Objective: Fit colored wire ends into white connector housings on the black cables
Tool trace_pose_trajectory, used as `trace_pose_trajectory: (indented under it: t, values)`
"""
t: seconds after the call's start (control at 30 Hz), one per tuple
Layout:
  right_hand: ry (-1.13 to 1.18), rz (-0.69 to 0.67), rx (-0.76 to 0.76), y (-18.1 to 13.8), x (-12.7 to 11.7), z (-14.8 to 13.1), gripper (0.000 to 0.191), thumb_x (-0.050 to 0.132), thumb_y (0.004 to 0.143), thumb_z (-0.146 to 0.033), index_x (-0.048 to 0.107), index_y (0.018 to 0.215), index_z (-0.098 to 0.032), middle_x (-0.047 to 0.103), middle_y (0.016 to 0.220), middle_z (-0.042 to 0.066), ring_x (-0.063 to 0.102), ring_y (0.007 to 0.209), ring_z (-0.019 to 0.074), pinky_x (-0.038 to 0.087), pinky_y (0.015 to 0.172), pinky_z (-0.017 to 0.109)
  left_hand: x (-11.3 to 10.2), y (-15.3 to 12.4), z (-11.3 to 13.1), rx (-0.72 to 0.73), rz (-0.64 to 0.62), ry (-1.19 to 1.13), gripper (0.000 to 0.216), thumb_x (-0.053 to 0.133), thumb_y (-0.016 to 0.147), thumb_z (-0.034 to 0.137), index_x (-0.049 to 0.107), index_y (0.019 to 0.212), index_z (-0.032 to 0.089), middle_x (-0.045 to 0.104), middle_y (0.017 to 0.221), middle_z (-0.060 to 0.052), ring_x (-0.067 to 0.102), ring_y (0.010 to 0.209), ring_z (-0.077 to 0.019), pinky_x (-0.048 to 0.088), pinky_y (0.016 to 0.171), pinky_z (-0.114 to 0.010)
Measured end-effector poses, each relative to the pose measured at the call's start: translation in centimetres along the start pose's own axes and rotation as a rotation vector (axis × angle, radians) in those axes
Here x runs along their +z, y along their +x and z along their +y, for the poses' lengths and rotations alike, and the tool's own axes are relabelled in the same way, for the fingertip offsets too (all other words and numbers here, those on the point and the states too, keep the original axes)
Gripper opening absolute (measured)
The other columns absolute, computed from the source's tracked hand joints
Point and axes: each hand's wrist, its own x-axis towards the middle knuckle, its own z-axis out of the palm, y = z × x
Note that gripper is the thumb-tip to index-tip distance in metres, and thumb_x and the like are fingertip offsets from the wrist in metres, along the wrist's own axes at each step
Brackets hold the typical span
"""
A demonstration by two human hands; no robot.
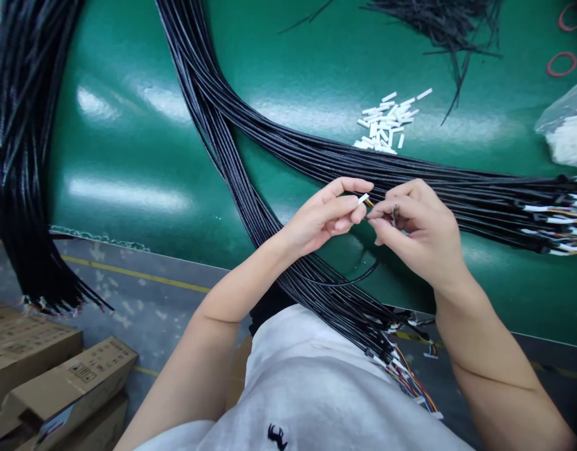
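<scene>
Both of my hands meet over the green mat: my left hand (pixel 326 216) pinches a small white connector (pixel 363 198) at its fingertips, long axis pointing toward my right hand (pixel 415 228), which nips the coloured wire ends (pixel 370 203) just beside it.
</scene>
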Motion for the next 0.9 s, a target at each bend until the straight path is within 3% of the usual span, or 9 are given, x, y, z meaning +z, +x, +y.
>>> trace_pose_trajectory:
  t: [0.1,0.27,0.43,0.57,0.73,0.9]
  values:
    - [0.05,-0.006,0.069,-0.1,-0.1,0.0,0.006,0.067,0.089,-0.015,0.069,0.085,-0.02,0.057,0.094,0.002,0.057,0.058,0.0071,0.046,0.046,0.023,-0.1,0.1,0.1,0.026,0.05,0.02,0.044,0.084,0.079,0.042,0.061,0.109,0.02,0.056,0.07,0.006,0.035,0.049,-0.0006,0.024,0.044,-0.018]
    - [-0.004,0.045,0.026,-0.4,-0.2,0.4,0.012,0.071,0.089,-0.016,0.073,0.099,-0.023,0.059,0.096,0.002,0.058,0.059,0.0075,0.052,0.047,0.024,-0.2,0.1,-0.2,0.124,0.118,0.107,0.047,0.086,0.077,0.043,0.059,0.108,0.021,0.056,0.074,0.007,0.038,0.052,-0.0011,0.029,0.046,-0.018]
    - [0.164,0.043,0.04,-0.4,0.1,0.4,0.02,0.069,0.087,-0.009,0.072,0.102,-0.022,0.056,0.099,0.002,0.06,0.072,0.0098,0.062,0.056,0.023,0.2,0.2,-1.0,0.211,0.073,0.295,0.052,0.091,0.073,0.04,0.056,0.106,0.019,0.064,0.089,0.003,0.059,0.073,-0.0043,0.048,0.068,-0.017]
    - [0.144,-0.025,0.031,-0.3,0.3,0.5,0.027,0.068,0.084,-0.007,0.072,0.106,-0.022,0.058,0.103,0.003,0.062,0.077,0.0123,0.059,0.059,0.027,0.6,0.4,-1.2,0.239,0.046,0.319,0.05,0.088,0.076,0.046,0.057,0.106,0.02,0.066,0.09,0.002,0.064,0.08,-0.0076,0.05,0.073,-0.02]
    - [0.02,0.0,-0.048,-0.1,0.1,0.6,0.027,0.069,0.081,-0.009,0.069,0.104,-0.024,0.057,0.103,0.003,0.06,0.081,0.0131,0.055,0.062,0.026,0.4,0.3,-1.1,0.317,0.153,0.339,0.05,0.087,0.077,0.047,0.055,0.105,0.022,0.067,0.087,0.003,0.067,0.082,-0.0093,0.05,0.075,-0.022]
    - [-0.027,0.022,-0.015,0.1,-0.2,0.5,0.022,0.07,0.083,-0.009,0.071,0.099,-0.024,0.059,0.102,0.004,0.061,0.077,0.0129,0.055,0.056,0.025,0.4,-0.1,-1.3,0.38,0.235,0.391,0.049,0.087,0.076,0.047,0.054,0.102,0.022,0.068,0.084,0.004,0.069,0.082,-0.0104,0.051,0.077,-0.023]
